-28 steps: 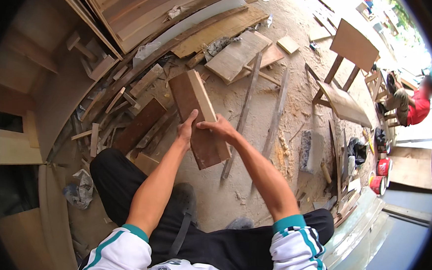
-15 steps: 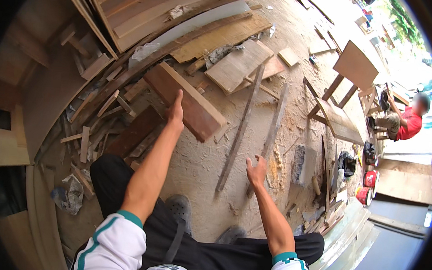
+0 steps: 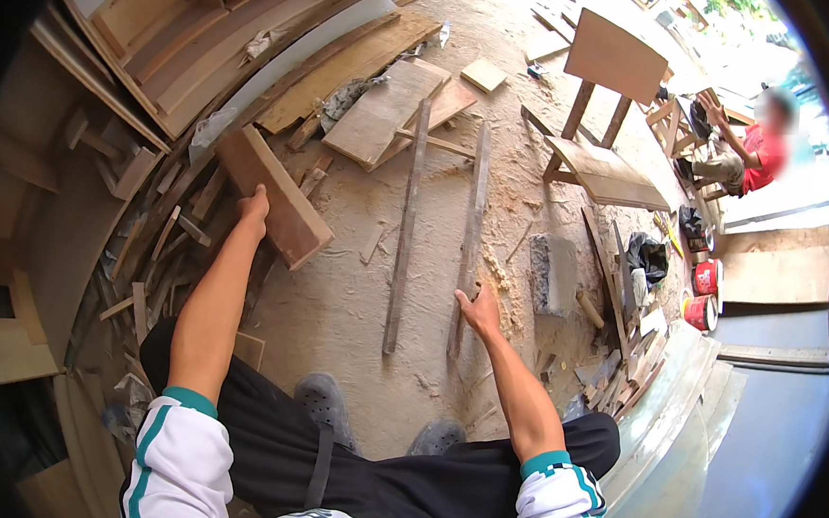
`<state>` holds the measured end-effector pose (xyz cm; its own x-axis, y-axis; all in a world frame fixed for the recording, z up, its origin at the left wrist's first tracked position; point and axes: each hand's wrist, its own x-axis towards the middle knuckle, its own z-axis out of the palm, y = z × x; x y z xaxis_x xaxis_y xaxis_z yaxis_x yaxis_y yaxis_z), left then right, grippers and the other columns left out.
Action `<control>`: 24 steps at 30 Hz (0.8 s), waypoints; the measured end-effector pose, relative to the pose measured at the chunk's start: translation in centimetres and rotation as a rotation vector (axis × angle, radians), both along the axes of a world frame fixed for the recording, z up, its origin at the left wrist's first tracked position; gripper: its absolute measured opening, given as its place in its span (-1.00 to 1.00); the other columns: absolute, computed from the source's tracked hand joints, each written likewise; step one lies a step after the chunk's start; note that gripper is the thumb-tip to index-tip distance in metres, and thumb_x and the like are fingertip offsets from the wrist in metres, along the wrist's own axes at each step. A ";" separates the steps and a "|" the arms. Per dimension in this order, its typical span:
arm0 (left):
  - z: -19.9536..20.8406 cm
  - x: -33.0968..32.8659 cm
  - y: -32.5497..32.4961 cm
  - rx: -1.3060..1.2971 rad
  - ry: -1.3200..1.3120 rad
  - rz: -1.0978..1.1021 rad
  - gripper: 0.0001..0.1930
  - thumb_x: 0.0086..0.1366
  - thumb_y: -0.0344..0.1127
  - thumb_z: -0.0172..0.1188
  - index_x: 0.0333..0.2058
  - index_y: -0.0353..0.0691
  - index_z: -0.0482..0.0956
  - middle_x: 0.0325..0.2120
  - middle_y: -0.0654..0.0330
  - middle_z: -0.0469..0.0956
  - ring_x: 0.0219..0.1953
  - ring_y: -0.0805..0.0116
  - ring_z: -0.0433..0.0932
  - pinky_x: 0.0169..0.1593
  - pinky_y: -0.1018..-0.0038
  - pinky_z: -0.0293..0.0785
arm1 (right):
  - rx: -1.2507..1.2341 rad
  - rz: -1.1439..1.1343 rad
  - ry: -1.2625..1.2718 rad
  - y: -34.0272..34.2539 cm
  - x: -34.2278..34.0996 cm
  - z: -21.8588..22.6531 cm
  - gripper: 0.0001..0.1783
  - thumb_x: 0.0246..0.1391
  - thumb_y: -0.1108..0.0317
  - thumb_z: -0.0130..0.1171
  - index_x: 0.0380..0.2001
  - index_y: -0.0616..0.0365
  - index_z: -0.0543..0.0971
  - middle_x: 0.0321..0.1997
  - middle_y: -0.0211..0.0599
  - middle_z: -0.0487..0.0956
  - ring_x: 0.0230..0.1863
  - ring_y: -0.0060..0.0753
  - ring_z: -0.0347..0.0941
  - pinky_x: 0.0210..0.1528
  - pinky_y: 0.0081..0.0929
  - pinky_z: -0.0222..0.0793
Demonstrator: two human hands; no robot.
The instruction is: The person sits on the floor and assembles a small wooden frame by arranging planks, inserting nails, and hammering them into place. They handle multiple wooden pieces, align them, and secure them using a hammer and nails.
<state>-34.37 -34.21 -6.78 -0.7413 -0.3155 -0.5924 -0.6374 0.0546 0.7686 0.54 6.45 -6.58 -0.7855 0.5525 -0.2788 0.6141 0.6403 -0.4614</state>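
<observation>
1. At left of centre, over the floor (image 3: 336, 302), the left hand (image 3: 254, 216) is clamped on a board (image 3: 280, 200); the thumb lies on its brown face, while the other fingers are hidden.
2. The board slants from upper left to lower right, its paler long edge turned toward the chair (image 3: 605, 171), with scraps (image 3: 164, 244) on its left.
3. Right of centre, the right hand (image 3: 482, 313) holds nothing, thumb and fingers apart. It overlaps the lower part of the right bar (image 3: 477, 196); whether it touches cannot be told.
4. The left bar (image 3: 406, 240) lies between the board and the right bar, roughly parallel to the latter.
5. Beyond the bars, flat panels (image 3: 371, 114) lie partly stacked.
6. Right of the right hand lies a grey block (image 3: 553, 275); farther right stand red tins (image 3: 701, 313).
7. At upper right sits a person in red (image 3: 762, 162).
</observation>
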 end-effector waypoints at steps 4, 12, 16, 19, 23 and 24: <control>-0.9 -0.5 -2.4 -0.397 0.103 0.099 -0.24 0.22 0.01 0.23 0.19 -0.50 0.26 0.20 -0.20 0.30 0.23 -0.02 0.33 0.25 0.22 0.27 | -0.063 0.046 -0.007 -1.8 -2.7 0.4 -0.29 0.02 -0.02 0.28 0.06 0.33 0.41 -0.07 0.23 0.57 0.00 0.20 0.50 0.07 -0.10 0.38; 5.0 12.6 15.8 -0.661 0.798 -0.780 -0.31 0.12 -0.08 0.31 0.16 -0.26 0.31 0.07 -0.09 0.39 0.19 -0.05 0.31 0.21 0.14 0.28 | 0.004 0.001 -0.177 -1.3 -2.6 0.3 -0.49 0.06 0.21 0.13 -0.02 0.38 0.39 -0.16 0.30 0.57 -0.08 0.27 0.53 0.01 0.02 0.42; 4.3 18.8 22.8 -0.760 0.284 -0.864 -0.23 0.15 -0.04 0.32 0.24 -0.24 0.20 0.12 -0.10 0.36 0.23 0.01 0.31 0.22 0.17 0.31 | 0.056 0.022 -0.189 -1.5 -1.1 -0.4 -0.48 0.06 0.26 0.11 -0.01 0.44 0.36 -0.20 0.28 0.59 -0.12 0.27 0.55 -0.03 0.02 0.45; 3.1 21.1 23.3 -0.717 0.142 -0.912 -0.24 0.14 -0.11 0.32 0.24 -0.23 0.18 0.10 -0.11 0.40 0.19 -0.01 0.38 0.18 0.15 0.37 | 0.054 -0.038 -0.198 -3.7 0.6 0.2 -0.50 0.05 0.28 0.11 -0.03 0.46 0.35 -0.22 0.29 0.59 -0.13 0.27 0.55 -0.05 0.01 0.46; 2.2 22.8 21.4 -0.690 0.227 -1.092 -0.37 0.13 -0.25 0.30 0.14 -0.26 0.26 -0.03 -0.12 0.50 0.04 -0.08 0.51 0.09 0.10 0.46 | 0.086 -0.091 -0.117 -4.6 4.9 0.6 -0.55 0.04 0.32 0.11 -0.07 0.44 0.36 -0.22 0.30 0.58 -0.13 0.30 0.54 -0.05 0.03 0.46; 2.1 23.3 21.2 -0.700 0.206 -1.131 -0.37 0.12 -0.25 0.30 0.13 -0.27 0.25 -0.02 -0.12 0.50 0.04 -0.08 0.51 0.09 0.11 0.46 | 0.096 -0.111 -0.104 -5.1 5.9 1.0 -0.55 0.04 0.32 0.11 -0.08 0.44 0.36 -0.22 0.29 0.58 -0.13 0.30 0.54 -0.04 0.04 0.45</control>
